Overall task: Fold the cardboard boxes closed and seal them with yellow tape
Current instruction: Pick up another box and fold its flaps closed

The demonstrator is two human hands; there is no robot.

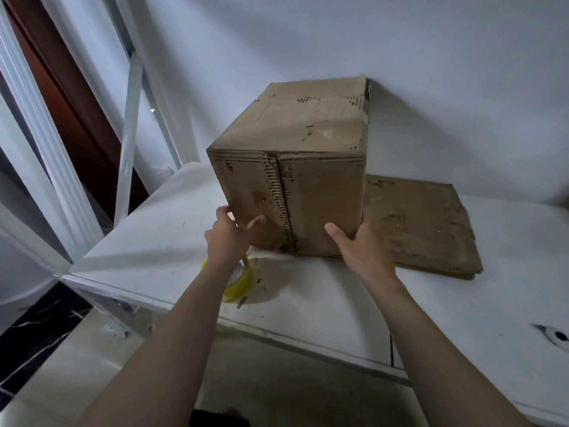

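Both hands grip the box (pixel 308 143) at its lower near corners, well apart, one on each side. Left hand (pixel 229 234) clamps the left corner: its thumb lies flat on the near face and its fingers curl round onto the left side. Right hand (pixel 358 245) holds the right corner the same way, thumb straight up the near face; its fingers go round the right side and are hidden.

The box is brown cardboard, worn and scuffed. Two flaps are folded shut on its near face and meet in a vertical seam left of centre. The edges along that seam are torn, so the ribbed core shows. No tape is visible across the seam. The top face has creases, small tears and pale rubbed patches.

The box sits on a white table (pixel 338 303), its far end close to the wall (pixel 400 41); whether its base lies flat I cannot tell. Just right of the box lies flattened cardboard (pixel 421 229), running behind its right corner. Just below the box's left corner stands a yellow tape roll (pixel 238 285), partly hidden by the left wrist.
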